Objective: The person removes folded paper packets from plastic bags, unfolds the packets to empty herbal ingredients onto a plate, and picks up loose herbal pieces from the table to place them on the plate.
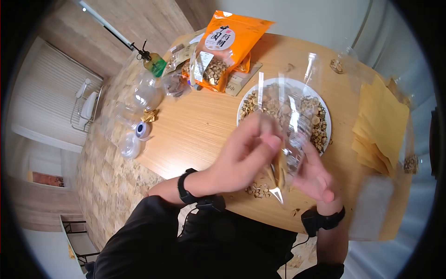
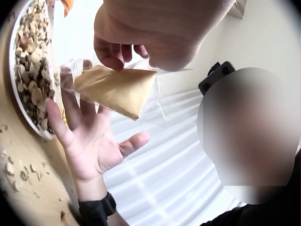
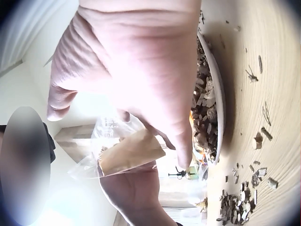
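A person in dark clothing, black straps on both wrists, works at the near edge of a wooden worktop (image 1: 195,130). The left hand (image 1: 241,156) pinches a clear plastic bag (image 1: 297,123) holding a folded tan paper packet (image 2: 115,89); the right hand (image 1: 318,174), fingers extended and thumb spread, rests against the bag's other side. Bag and packet are held up between the near edge and a white plate (image 1: 330,125) heaped with dried slices (image 1: 320,132). Loose pieces (image 1: 258,190) lie scattered by the near edge, and a frosted packet (image 1: 371,207) lies at the near right corner. Toward the left edge sit a roll of tape (image 1: 142,130), a crumpled gold piece (image 1: 149,116) and clear plastic globes (image 1: 147,97). Yellow-tan sheets (image 1: 383,121) overlap along the right edge. Farther off, an orange pouch (image 1: 237,39) with a clear window showing sliced contents stands near the far left corner, with a green-bottomed spray bottle (image 1: 154,64) beyond the globes.
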{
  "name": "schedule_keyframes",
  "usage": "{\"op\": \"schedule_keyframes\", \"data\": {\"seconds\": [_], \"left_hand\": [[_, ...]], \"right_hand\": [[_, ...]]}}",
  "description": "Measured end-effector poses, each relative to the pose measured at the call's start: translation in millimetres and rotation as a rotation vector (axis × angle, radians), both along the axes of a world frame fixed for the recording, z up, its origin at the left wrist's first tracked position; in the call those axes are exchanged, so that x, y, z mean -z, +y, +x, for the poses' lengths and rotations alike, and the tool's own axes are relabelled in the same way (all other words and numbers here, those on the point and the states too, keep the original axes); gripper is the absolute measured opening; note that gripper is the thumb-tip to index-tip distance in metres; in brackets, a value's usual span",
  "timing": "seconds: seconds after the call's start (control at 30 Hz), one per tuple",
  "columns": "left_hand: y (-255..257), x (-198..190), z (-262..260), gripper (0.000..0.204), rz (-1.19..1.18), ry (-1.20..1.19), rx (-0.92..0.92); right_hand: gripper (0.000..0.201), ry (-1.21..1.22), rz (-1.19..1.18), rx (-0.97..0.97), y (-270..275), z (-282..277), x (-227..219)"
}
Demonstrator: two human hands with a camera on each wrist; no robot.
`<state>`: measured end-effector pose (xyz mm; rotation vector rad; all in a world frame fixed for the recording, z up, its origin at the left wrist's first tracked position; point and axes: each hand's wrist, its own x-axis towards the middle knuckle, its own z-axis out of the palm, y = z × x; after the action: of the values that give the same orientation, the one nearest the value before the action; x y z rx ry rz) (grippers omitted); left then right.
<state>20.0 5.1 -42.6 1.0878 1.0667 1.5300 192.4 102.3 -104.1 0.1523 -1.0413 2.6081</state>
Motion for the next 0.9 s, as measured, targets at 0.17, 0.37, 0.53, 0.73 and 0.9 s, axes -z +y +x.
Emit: {"op": "schedule_keyframes", "data": {"seconds": [0.17,0.37,0.53,0.73,0.9], "left_hand": [[15,12,6,0.035,0.236,0.280,0.082],[16,9,-13,0.048,0.249,0.822,-0.080],[21,4,-35,0.060,0.394,0.844,-0.317],[12,-26,-52,0.042,0.076,0.911,-0.118],[2,-12,-66,0.007,-0.093,0.510,0.010]], "right_hand": [[0.138,-0.200,-0.008,0.061,1,19,1],[0.049,-0.640,0.785,0.403,-6,37,16],[0.123,-0.149,-0.090,-0.112,-4,19,-16],[0.126,-0.231,-0.020,-0.264,1,11,-11],[0.127,-0.142,-0.157,-0.268,16,8,12]]}}
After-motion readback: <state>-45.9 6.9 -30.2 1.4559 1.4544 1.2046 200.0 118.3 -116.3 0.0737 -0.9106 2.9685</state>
